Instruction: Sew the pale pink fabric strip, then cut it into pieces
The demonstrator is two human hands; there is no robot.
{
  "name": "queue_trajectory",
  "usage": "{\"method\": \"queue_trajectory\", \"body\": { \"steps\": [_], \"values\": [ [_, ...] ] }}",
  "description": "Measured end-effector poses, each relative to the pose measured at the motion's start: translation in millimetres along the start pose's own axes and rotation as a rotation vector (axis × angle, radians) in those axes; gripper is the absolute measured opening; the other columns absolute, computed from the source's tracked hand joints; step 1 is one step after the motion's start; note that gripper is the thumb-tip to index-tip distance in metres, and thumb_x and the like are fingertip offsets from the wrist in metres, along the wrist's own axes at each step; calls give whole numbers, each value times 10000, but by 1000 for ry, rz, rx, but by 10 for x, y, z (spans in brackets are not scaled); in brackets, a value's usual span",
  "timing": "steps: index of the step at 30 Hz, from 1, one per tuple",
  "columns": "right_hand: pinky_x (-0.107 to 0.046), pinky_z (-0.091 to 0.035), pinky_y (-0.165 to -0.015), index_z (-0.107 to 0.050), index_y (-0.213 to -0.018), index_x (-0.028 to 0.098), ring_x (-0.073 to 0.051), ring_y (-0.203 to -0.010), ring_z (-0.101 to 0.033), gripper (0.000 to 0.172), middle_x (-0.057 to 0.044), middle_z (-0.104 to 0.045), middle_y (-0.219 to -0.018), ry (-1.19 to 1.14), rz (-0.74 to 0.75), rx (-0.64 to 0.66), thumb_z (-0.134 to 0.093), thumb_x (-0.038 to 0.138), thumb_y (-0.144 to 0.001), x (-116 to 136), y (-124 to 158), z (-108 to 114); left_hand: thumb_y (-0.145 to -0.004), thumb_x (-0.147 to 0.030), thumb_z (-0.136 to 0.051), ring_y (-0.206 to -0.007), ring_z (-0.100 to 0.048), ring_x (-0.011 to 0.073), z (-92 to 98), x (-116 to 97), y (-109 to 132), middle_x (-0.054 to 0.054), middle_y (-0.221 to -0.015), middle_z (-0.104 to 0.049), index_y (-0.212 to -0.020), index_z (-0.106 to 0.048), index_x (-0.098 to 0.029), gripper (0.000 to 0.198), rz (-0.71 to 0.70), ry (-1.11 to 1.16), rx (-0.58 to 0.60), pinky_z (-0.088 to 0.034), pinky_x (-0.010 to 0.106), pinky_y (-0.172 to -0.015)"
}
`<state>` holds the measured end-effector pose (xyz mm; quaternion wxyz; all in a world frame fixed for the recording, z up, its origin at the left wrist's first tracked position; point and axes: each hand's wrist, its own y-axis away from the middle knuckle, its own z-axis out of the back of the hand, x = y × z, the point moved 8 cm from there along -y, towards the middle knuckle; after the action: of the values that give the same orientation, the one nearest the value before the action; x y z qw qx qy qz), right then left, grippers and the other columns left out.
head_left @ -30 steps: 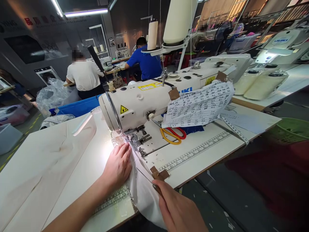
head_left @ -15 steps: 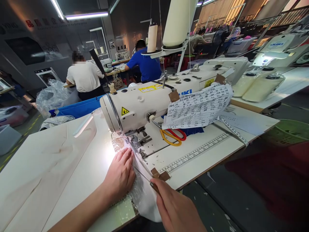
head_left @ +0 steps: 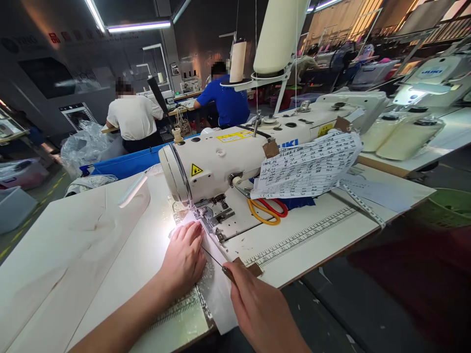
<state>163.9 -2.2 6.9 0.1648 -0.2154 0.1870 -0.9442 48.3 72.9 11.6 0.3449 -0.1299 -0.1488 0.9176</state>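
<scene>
My left hand lies over white fabric, its fingers flat and close together beside the presser foot of a white sewing machine. Its thumb is mostly hidden. A thin awl with a dark handle is gripped in my right hand. The awl's shaft points up and left across the fabric, and its tip ends close to my left fingers. The fabric runs from the needle area down over the table's front edge.
Scissors with red and yellow handles lie under a handwritten sheet taped to the machine. A printed ruler and brown tape mark the tabletop. Large thread cones stand behind. Two people work beyond.
The fabric has shifted forward toward the needle, and its hanging end is higher. My right hand has moved slightly up and left with the awl. The view has shifted a little.
</scene>
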Motion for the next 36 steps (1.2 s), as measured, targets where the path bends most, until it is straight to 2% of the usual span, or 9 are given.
{"method": "queue_trajectory", "body": {
  "steps": [3,6,9,13,17,22,27,33,36],
  "values": [
    [-233,-445,-469,-503,-1090,179,-183,-617,-671,320,-65,-681,-840,25,3,3,-315,49,-866,17,-48,-36,-823,-150,-421,-1070,-516,320,28,47,-28,154,-1153,-565,-1142,-584,-157,358,49,-23,-6,-485,522,-873],
    [-238,-441,-462,-497,-1092,177,-190,-631,-671,322,-59,-681,-833,7,-7,-3,-324,39,-857,31,-93,-48,-848,-175,-433,-1008,-526,314,7,104,-36,163,-1118,-559,-1198,-556,-131,374,53,-48,-8,-491,501,-821],
    [-240,-449,-477,-489,-1100,175,-189,-642,-666,311,-58,-680,-845,-26,-27,6,-339,44,-861,46,-108,-51,-868,-157,-413,-1054,-505,324,-17,173,-45,169,-1145,-563,-1233,-538,-113,388,18,-71,-22,-481,503,-835],
    [-241,-452,-467,-486,-1115,174,-189,-642,-669,307,-64,-682,-868,-55,-28,26,-341,58,-871,72,-64,-75,-894,-118,-362,-1109,-491,321,23,229,-60,157,-1164,-588,-1164,-590,-135,354,-2,-96,-61,-476,513,-873],
    [-244,-468,-476,-496,-1124,166,-193,-647,-680,308,-80,-690,-882,-45,-18,8,-320,81,-887,71,-13,-101,-890,-124,-367,-1139,-498,309,79,113,-41,148,-1183,-607,-1136,-608,-134,345,-4,-68,-59,-475,515,-917],
    [-231,-434,-432,-513,-1120,167,-181,-583,-663,305,-65,-682,-824,-44,-17,17,-325,95,-890,63,6,-85,-842,-169,-421,-1169,-520,330,50,-120,8,160,-1235,-618,-1167,-607,-92,383,-56,-76,-11,-456,546,-982],
    [-229,-468,-450,-519,-1125,179,-179,-614,-684,307,-66,-703,-874,-64,-8,7,-310,110,-911,31,53,7,-847,-177,-429,-1165,-537,335,-14,-113,34,158,-1261,-613,-1206,-594,-75,408,-54,-103,14,-442,565,-1001],
    [-231,-521,-491,-504,-1137,192,-175,-667,-707,273,-61,-724,-941,-39,-35,-73,-317,161,-941,-163,119,94,-888,-222,-425,-1182,-526,323,-16,-108,45,147,-1277,-606,-1225,-588,-88,397,-34,-105,13,-409,569,-1038],
    [-217,-507,-455,-510,-1112,202,-167,-617,-699,256,-48,-727,-889,-45,-62,-80,-315,173,-948,-241,116,116,-907,-261,-427,-1183,-524,311,-21,-113,48,135,-1271,-612,-1215,-598,-105,385,-10,-96,21,-395,558,-1056]
  ]
}}
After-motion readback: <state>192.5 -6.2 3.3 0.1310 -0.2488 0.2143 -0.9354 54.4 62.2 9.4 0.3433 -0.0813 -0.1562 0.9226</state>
